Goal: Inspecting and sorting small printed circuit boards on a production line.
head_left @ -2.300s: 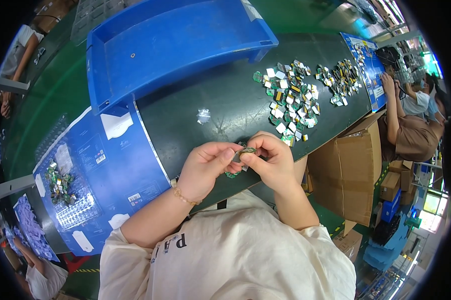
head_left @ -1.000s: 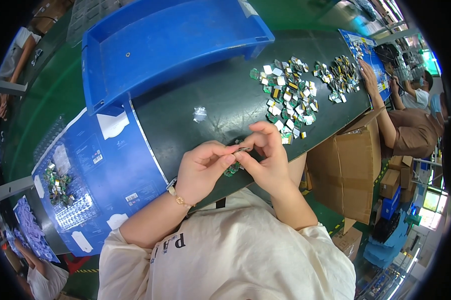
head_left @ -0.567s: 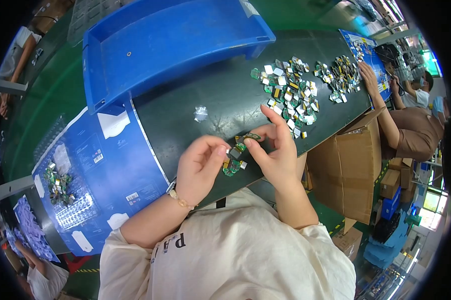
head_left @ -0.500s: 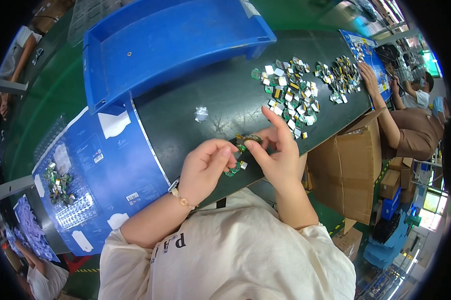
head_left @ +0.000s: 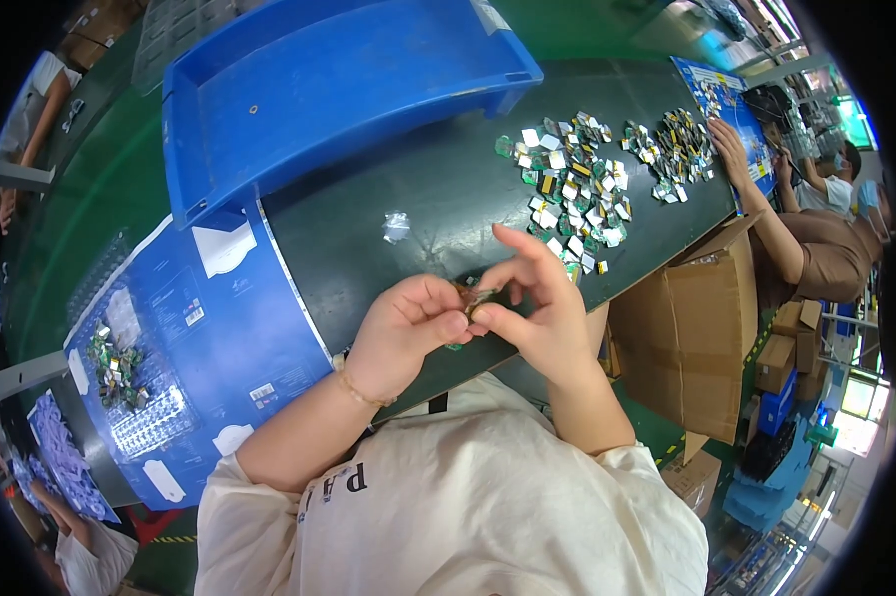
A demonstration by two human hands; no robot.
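Observation:
My left hand (head_left: 403, 328) and my right hand (head_left: 547, 323) meet over the near edge of the dark table. Between their fingertips is a small circuit board piece (head_left: 476, 297), green and brownish, partly covered by the fingers. Thumb and fingers of the left hand pinch one side of it. On the other side the right thumb presses it, while the right index finger sticks up and away. Another green piece (head_left: 455, 346) shows just beneath the hands, mostly hidden. To the right lies a loose pile of small green boards with white and gold squares (head_left: 579, 194).
A second, darker pile of pieces (head_left: 674, 154) lies farther right, near a co-worker's hand (head_left: 731, 149). A blue bin (head_left: 299, 99) stands at the back. Crumpled clear plastic (head_left: 396, 227) is mid-table. On the left, a blue sheet (head_left: 229, 328) carries more pieces (head_left: 115, 363). A cardboard box (head_left: 681, 348) stands right.
The piece has turned between my fingers, and both hands have drawn closer together. My right index finger has shifted left. The green piece below is now more covered.

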